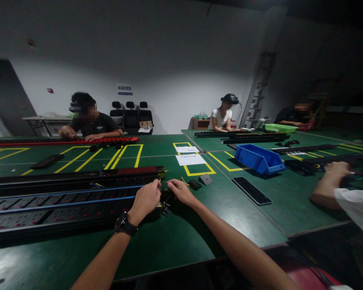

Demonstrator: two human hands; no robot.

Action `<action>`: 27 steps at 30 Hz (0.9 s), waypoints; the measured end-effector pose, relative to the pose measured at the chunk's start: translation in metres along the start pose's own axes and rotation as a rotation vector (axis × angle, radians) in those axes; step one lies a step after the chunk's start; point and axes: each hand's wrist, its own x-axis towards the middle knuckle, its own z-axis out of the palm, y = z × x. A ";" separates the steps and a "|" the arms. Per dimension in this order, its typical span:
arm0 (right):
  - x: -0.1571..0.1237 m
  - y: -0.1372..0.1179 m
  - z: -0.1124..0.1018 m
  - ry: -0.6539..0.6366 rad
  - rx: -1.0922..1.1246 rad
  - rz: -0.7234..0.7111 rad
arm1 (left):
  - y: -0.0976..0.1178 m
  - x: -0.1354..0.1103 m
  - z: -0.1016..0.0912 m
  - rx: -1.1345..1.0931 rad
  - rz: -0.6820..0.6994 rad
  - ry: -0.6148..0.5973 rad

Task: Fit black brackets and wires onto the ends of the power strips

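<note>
Long black power strips (pixel 79 207) with rows of sockets and small red parts lie across the left of the green table. My left hand (pixel 147 200), a watch on its wrist, is closed in a pinch at the right end of the strips, beside a bit of yellow-green wire (pixel 160 183). Just across a narrow gap is my right hand (pixel 181 192), thumb and forefinger pinched together. What either hand holds is too small to make out. Loose wire ends (pixel 165 207) stick out below the fingers. A small grey bracket (pixel 206 179) and a black piece (pixel 195 185) lie beyond my right hand.
A phone (pixel 251 190) and a blue bin (pixel 258 160) stand to the right. White papers (pixel 190 159) lie on yellow-taped markings. A co-worker's arm (pixel 329 185) reaches in at right; other people sit across the table near a red rail (pixel 115 140) and a green tray (pixel 279 128).
</note>
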 end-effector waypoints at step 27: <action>-0.006 -0.006 0.001 0.065 -0.369 -0.042 | 0.005 -0.002 -0.004 0.037 0.050 -0.035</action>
